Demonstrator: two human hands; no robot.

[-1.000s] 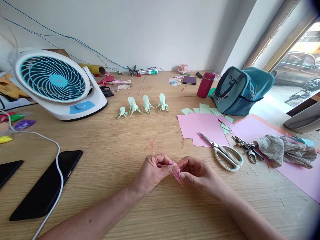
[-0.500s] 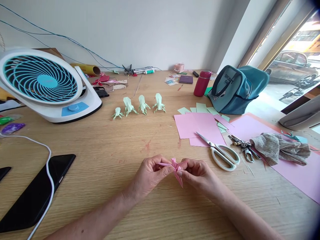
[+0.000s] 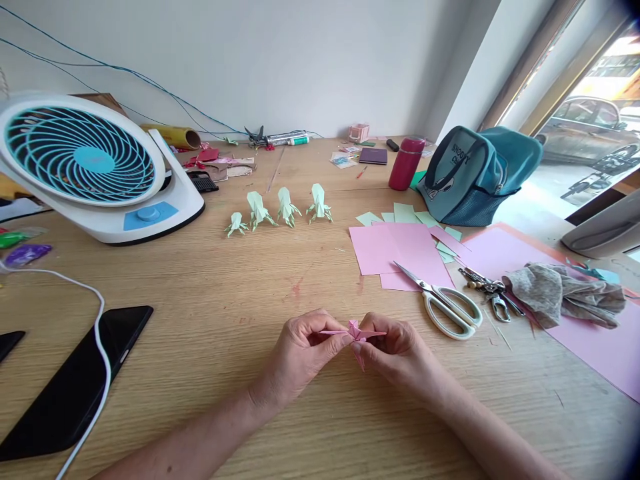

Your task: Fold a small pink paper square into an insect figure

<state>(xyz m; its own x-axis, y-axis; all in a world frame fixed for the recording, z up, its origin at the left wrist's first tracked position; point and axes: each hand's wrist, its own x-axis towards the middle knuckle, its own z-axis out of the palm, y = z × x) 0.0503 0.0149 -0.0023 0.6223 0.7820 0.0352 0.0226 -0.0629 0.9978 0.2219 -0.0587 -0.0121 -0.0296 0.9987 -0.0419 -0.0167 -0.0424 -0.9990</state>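
Note:
A small pink folded paper figure [image 3: 356, 333] is pinched between both hands just above the wooden table [image 3: 225, 300], near its front edge. My left hand [image 3: 303, 351] grips its left side with thumb and fingers closed. My right hand [image 3: 397, 353] pinches its right side the same way. Thin pink points stick out to the left, right and downward between my fingertips. Farther back stand several pale green folded paper figures [image 3: 280, 210] in a row.
Pink paper sheets [image 3: 387, 248] and white-handled scissors [image 3: 443, 303] lie right of my hands, with keys [image 3: 487, 290] and a grey cloth [image 3: 563, 293]. A teal bag [image 3: 475, 173], red bottle [image 3: 403, 163], white fan [image 3: 95, 163], black tablet [image 3: 75, 380] and white cable [image 3: 97, 320] surround the area.
The pink figure has been turned between my fingers, its side points now spreading level. My view shifted slightly right and then settled; both hands stay in the same place.

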